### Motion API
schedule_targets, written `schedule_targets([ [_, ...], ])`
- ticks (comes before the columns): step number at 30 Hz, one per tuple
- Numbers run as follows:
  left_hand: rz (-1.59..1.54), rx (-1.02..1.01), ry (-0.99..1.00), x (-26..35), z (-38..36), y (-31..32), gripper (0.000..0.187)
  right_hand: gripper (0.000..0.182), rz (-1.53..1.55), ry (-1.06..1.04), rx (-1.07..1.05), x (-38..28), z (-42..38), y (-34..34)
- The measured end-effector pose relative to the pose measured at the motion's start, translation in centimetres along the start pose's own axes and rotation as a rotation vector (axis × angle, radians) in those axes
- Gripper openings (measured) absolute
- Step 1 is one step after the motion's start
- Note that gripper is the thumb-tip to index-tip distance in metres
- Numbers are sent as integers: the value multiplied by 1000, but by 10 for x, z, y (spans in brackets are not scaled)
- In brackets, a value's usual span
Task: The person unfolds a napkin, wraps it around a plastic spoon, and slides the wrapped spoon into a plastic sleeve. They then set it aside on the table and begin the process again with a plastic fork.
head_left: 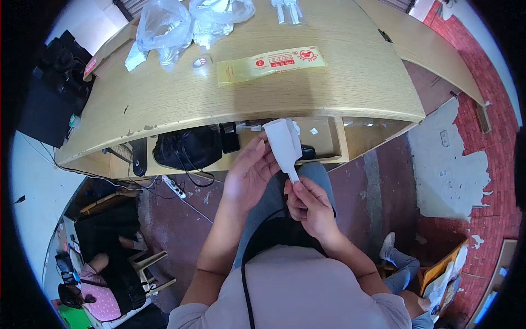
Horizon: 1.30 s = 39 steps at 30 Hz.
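My right hand (311,205) pinches the slim white handle of a utensil, perhaps plastic cutlery, whose wide upper part is covered by what looks like folded white paper (283,143). It is held tilted over my lap, just in front of the table edge. Palm up, my left hand (249,171) has its fingers stretched out along the left side of the white paper, with fingertips partly behind it. On the table (361,82) beyond my hands lie a long yellow wrapper (271,64) with red print and a roll of clear tape (201,64).
Plastic bags with white contents (167,33) and a clear packet of white cutlery (287,12) lie at the back. An open shelf below holds a black bag (188,148). A power strip (174,186) hangs left. Other people sit at lower left and lower right.
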State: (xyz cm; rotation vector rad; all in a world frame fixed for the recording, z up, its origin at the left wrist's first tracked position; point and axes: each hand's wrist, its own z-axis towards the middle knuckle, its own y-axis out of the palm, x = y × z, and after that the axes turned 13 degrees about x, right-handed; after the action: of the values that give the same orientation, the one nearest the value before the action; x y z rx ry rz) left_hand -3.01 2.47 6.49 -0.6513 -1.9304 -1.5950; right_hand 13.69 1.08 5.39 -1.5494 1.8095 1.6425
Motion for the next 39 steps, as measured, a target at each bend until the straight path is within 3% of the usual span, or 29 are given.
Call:
schedule_targets([
  [11,-80,-71,-17,-1,1,4,50,27,227,177,-113,1,-1,-6],
  [19,-97,-127,21,-15,4,-6,47,22,756,523,-411,14,4,-19],
  [29,86,-120,91,-11,-2,2,43,25,1056,673,-534,22,3,-19],
  [32,177,-4,149,-8,-6,9,40,25,913,612,-589,13,5,-18],
  [34,231,92,178,-5,-8,15,38,27,297,293,-210,-2,-1,-11],
  [35,294,156,227,-5,-9,17,37,27,297,296,-210,0,1,-12],
  [37,355,219,274,-7,-9,19,35,27,-420,-479,48,7,5,-13],
  [39,365,261,315,-13,-9,19,34,21,-529,-517,97,-5,0,0],
])
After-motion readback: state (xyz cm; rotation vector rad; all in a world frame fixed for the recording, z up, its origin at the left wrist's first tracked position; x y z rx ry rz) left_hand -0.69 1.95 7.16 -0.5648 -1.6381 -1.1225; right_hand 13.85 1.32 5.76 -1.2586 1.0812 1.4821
